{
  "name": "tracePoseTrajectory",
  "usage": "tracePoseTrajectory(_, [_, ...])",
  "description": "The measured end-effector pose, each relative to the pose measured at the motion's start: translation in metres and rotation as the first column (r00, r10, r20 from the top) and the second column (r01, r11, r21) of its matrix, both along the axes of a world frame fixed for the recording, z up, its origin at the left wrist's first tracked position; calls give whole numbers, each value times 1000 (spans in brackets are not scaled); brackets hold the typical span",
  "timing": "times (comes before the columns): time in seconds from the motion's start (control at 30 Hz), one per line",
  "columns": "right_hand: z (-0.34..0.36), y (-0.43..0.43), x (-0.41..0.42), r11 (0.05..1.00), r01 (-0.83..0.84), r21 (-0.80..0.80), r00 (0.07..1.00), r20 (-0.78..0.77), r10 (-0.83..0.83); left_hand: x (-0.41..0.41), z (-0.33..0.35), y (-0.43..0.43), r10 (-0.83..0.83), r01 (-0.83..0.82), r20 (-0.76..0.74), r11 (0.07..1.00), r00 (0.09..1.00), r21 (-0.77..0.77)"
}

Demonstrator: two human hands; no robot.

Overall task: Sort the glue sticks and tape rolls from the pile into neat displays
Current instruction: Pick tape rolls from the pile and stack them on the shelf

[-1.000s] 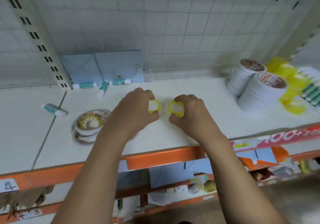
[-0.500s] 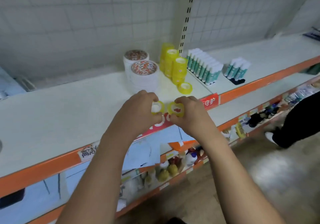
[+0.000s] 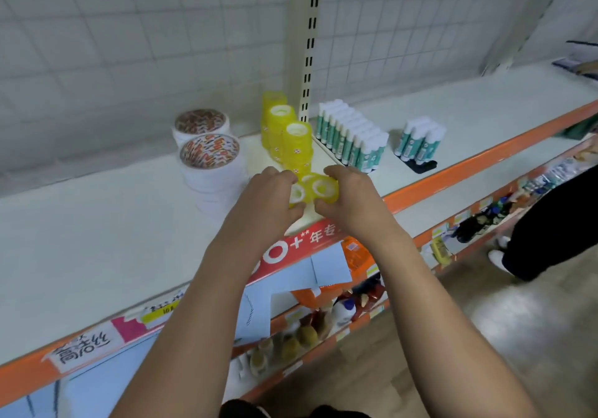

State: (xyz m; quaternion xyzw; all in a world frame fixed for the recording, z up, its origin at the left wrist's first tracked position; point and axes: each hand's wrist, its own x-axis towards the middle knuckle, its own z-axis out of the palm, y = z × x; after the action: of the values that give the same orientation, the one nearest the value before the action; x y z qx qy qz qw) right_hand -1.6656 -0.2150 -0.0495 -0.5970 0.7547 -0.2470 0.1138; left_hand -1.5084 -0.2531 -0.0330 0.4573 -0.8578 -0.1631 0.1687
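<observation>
Two small translucent yellow tape rolls (image 3: 315,188), white cores, one pinched in each of both hands (image 3: 315,202)

Hands (image 3: 268,201) (image 3: 351,202) w/ 2 yellow rolls (image 3: 322,188) now beside yellow tape stacks (image 3: 296,146).

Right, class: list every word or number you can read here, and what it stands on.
"0+**年专": red strip on the shelf edge, partly hidden.
"高洁丝", seemingly: handwritten white label, same edge.
Unreadable: labels on the glue sticks, tops of the white tape rolls, yellow tag.
</observation>
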Motion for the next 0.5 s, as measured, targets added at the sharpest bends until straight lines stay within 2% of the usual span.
tracePoseTrajectory(0.33, [-8, -42, -16, 986, -167, 29, 986, -16, 168, -24, -8, -35, 84, -84, 29, 996, 996, 11])
tracePoseTrajectory(0.5, [-7, -45, -38, 960, -261, 103, 965, 57, 256, -45, -12, -39, 165, -165, -2, 985, 986, 48])
